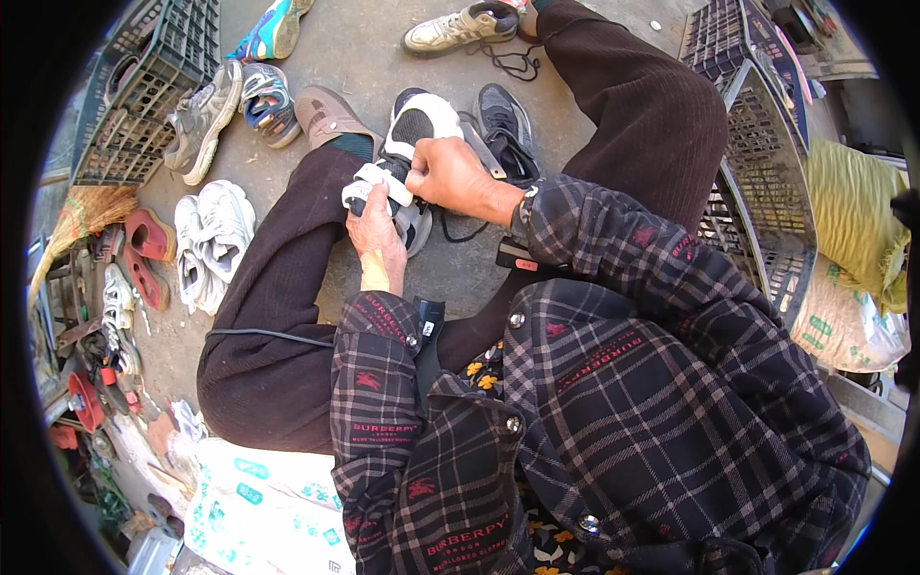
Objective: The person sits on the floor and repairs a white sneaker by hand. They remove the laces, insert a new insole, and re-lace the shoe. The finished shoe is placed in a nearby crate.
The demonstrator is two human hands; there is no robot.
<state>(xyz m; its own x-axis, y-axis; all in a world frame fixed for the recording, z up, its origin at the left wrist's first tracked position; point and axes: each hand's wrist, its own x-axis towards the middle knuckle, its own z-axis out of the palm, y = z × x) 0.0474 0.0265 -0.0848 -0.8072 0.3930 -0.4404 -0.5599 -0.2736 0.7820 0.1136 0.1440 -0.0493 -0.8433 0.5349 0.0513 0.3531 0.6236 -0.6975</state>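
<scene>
At upper centre of frame, I log: shoe [410,127], left hand [377,235] gripping it at the strap [376,175], right hand [452,176] closed, contents hidden; apparently strap adjustment, next needing steady support.

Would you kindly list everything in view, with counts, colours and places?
Strapped shoe: one, black and white, at the hands
Laced shoe: one, dark grey, right of it
High-top: one, beige, top centre
Loose shoes: three, grey, blue-patterned, turquoise, upper left
Paired sneakers: two, white, left
Slippers: two, red, farther left
Broom: one, straw-coloured, left
Crates: several, black, both sides
Sack: one, yellow-green, right
Printed bag: one, white, lower left
Clutter: uncountable, mixed, left edge
Jacket: one, dark plaid
Trousers: one pair, dark brown
Left hand: one, gripping the strapped shoe
Right hand: one, closed, beside it
</scene>
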